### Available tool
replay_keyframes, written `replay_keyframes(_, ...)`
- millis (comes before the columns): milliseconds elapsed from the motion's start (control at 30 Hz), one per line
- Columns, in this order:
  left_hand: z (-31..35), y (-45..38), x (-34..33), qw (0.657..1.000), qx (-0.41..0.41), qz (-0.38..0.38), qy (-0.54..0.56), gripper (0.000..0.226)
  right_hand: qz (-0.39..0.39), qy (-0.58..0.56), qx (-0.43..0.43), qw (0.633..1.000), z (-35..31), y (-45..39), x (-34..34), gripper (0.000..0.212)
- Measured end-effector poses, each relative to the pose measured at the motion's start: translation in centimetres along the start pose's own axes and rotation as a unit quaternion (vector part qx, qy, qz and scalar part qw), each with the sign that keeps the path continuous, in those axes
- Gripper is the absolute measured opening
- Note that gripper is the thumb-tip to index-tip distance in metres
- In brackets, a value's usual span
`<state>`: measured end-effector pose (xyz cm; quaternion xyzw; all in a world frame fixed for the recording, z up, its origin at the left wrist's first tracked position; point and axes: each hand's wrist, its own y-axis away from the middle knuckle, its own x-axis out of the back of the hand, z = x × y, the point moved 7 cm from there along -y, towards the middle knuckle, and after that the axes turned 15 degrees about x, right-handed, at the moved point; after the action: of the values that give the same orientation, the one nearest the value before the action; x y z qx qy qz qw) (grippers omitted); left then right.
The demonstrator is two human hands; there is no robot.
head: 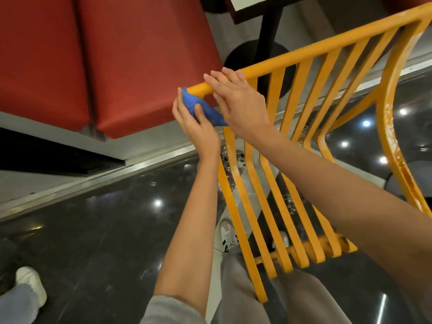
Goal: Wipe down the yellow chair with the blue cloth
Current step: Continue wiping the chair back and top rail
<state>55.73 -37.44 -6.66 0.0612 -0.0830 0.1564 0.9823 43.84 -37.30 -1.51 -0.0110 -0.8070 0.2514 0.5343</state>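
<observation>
The yellow chair [311, 118] is a metal frame with several slats, tilted toward me, its top rail running from centre to upper right. My left hand [198, 127] grips the bunched blue cloth [198, 106] and presses it round the left corner of that rail. My right hand [236, 99] lies over the top rail just right of the cloth, fingers straight and spread across the bar. Worn, whitish patches show on the chair's right upright. Part of the cloth is hidden behind my right hand.
A red padded bench seat [105, 59] stands close on the left of the chair. A table with a black pedestal [268, 31] is behind the chair. The floor [105, 230] is dark and glossy. Another person's white shoe [31, 284] is at lower left.
</observation>
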Motion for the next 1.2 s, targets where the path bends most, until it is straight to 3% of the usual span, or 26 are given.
replay_keyframes(200, -13.0, 9.4, 2.8, 0.972, 0.185, -0.073, -0.123, 0.040, -0.005, -0.017, 0.004, 1.000, -0.2, 0.1, 0.3, 0.040)
replay_keyframes(300, -12.8, 10.6, 3.4, 0.966, 0.213, -0.069, -0.129, 0.041, 0.005, -0.026, 0.000, 1.000, -0.3, 0.3, 0.5, 0.041)
replay_keyframes(467, -0.2, 0.7, 0.5, 0.999, 0.048, 0.007, 0.006, 0.044, 0.005, -0.015, 0.015, 1.000, -0.3, 0.4, 0.3, 0.043)
replay_keyframes(600, 0.2, 1.8, 0.7, 1.000, -0.018, 0.010, -0.001, 0.047, 0.003, -0.006, 0.012, 1.000, -0.4, 0.5, -0.2, 0.047)
replay_keyframes(800, -14.5, 12.3, 4.2, 0.973, 0.181, -0.076, -0.123, 0.046, -0.049, -0.032, 0.000, 0.998, -1.7, 2.1, -1.2, 0.066)
replay_keyframes(867, -16.4, 15.1, 5.5, 0.964, 0.211, -0.087, -0.134, 0.044, 0.043, -0.127, -0.038, 0.990, -2.6, 4.5, -1.1, 0.057)
replay_keyframes(933, -16.3, 15.2, 5.5, 0.960, 0.238, -0.087, -0.119, 0.042, 0.149, -0.192, -0.167, 0.956, -2.1, 9.5, -2.2, 0.032)
replay_keyframes(967, -15.9, 14.3, 5.1, 0.962, 0.240, -0.080, -0.105, 0.041, 0.140, -0.214, -0.253, 0.933, -1.6, 12.2, -3.7, 0.023)
replay_keyframes(1033, -14.3, 10.9, 4.0, 0.968, 0.221, -0.056, -0.100, 0.041, 0.045, -0.266, -0.382, 0.884, -1.3, 16.5, -7.6, 0.017)
replay_keyframes(1100, -12.8, 7.3, 3.1, 0.975, 0.193, -0.046, -0.097, 0.040, -0.012, -0.300, -0.412, 0.860, -1.7, 18.4, -10.0, 0.017)
replay_keyframes(1200, -12.5, 7.1, 3.5, 0.983, 0.166, -0.048, -0.061, 0.040, -0.016, -0.289, -0.400, 0.870, -2.1, 17.8, -10.5, 0.016)
